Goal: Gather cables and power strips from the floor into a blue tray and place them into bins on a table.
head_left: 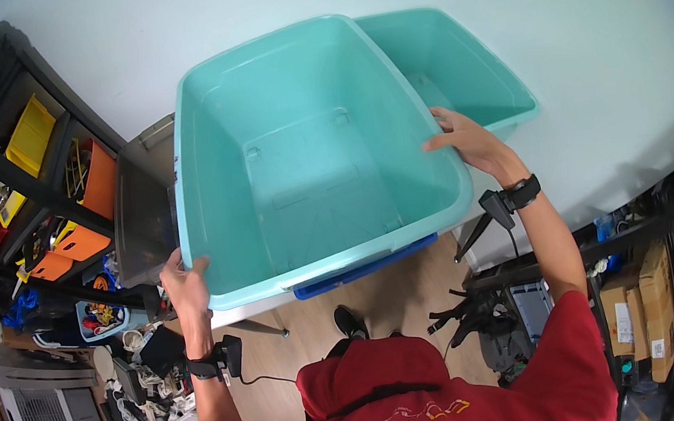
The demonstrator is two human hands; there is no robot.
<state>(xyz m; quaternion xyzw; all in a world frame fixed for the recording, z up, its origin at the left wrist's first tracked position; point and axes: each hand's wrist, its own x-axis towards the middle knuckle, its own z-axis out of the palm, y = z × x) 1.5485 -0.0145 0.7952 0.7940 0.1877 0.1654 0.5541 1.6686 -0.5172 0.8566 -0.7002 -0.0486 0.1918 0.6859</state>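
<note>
A large, empty teal plastic storage bin (315,187) fills the middle of the view, its open top toward me. My left hand (185,288) grips its near left corner, thumb over the rim and fingers outside. On the right side wall, my right hand (468,142) clasps the rim in the same way, thumb inside. A blue handle or latch (365,268) sits under the near rim. Partly hidden behind the right side stands a second teal bin (454,57), also empty. Both wrists carry black strapped devices with cables.
To the left, a grey see-through container (142,207) stands beside a black shelf rack with orange bins (96,184) and a yellow tray (30,137). Cables and loose parts (149,393) litter the floor at lower left. Cardboard boxes (658,308) and a black backpack (502,343) are at right.
</note>
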